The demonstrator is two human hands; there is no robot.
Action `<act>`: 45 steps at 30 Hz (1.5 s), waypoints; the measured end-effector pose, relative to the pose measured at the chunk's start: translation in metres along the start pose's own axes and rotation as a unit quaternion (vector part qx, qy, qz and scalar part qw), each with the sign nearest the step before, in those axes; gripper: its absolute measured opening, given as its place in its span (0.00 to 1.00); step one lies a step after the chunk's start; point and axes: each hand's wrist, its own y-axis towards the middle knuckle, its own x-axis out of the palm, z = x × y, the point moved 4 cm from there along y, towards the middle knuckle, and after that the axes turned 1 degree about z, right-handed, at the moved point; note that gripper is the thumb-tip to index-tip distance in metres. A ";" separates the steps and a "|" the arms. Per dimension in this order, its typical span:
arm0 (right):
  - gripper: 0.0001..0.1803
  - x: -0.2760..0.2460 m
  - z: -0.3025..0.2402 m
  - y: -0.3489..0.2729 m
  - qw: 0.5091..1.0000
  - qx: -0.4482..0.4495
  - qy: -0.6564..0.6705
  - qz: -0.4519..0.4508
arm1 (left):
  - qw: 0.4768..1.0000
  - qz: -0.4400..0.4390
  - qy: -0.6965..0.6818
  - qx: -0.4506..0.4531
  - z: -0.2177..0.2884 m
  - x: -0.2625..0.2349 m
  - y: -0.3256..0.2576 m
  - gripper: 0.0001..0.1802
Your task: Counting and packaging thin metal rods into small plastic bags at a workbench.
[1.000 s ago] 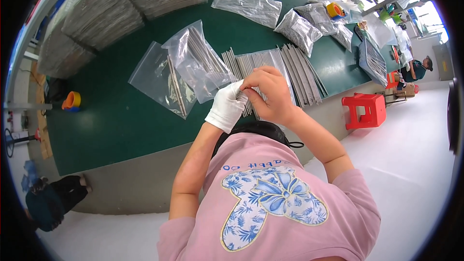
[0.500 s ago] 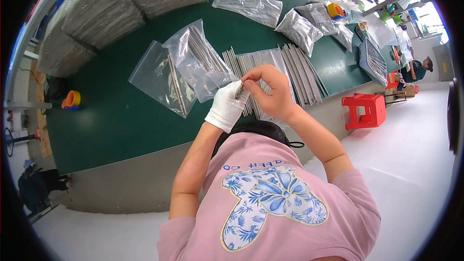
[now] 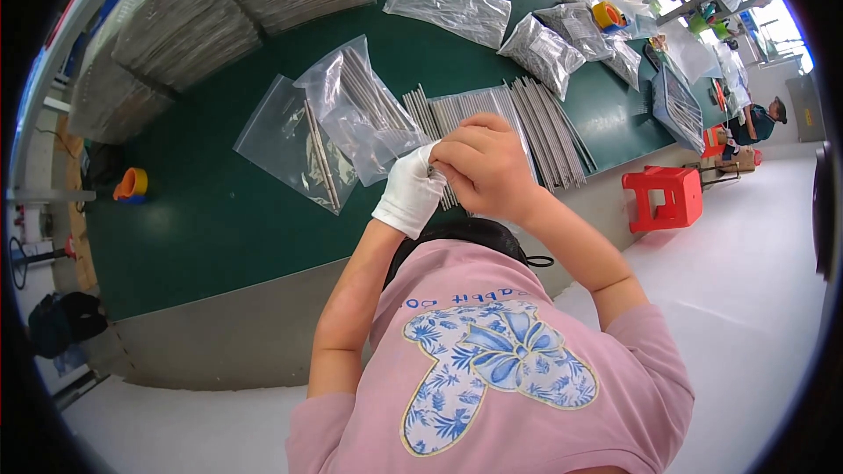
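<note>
My left hand (image 3: pixel 411 193), in a white glove, is closed around something small and mostly hidden, with a dark metallic bit showing at its fingertips. Against those fingertips, my bare right hand (image 3: pixel 487 167) has its fingers curled in a pinch; what they hold is out of sight. Beneath and beyond both hands lie rows of thin grey metal rods (image 3: pixel 546 133) on the green table (image 3: pixel 202 237). Just left of them, a clear plastic bag (image 3: pixel 329 79) contains several rods. A flatter clear bag (image 3: pixel 274 127) beside it has a few rods on it or in it.
Stacked grey sheets or trays (image 3: pixel 184 26) stand at the far left. Clear bags of small grey parts (image 3: pixel 542 54) lie at the far right, near a yellow tape roll (image 3: pixel 608 16). Another tape roll (image 3: pixel 132 183) sits at left. A red stool (image 3: pixel 663 197) stands right of the table.
My right hand has turned and curled further over my left fingertips, covering more of the small metallic thing there. My left hand stays in place. A person at the left edge has shifted.
</note>
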 end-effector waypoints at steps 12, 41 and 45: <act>0.06 -0.003 0.000 -0.002 0.997 0.049 0.064 -0.009 | 1.000 0.013 -0.023 -0.006 -0.006 0.002 -0.004 0.16; 0.03 -0.013 0.010 -0.001 0.997 0.070 0.037 -0.001 | 0.999 0.045 0.008 0.015 0.001 0.003 -0.003 0.08; 0.03 -0.010 0.010 -0.005 0.996 0.078 0.038 -0.007 | 0.999 0.040 -0.005 0.015 0.000 0.005 -0.005 0.07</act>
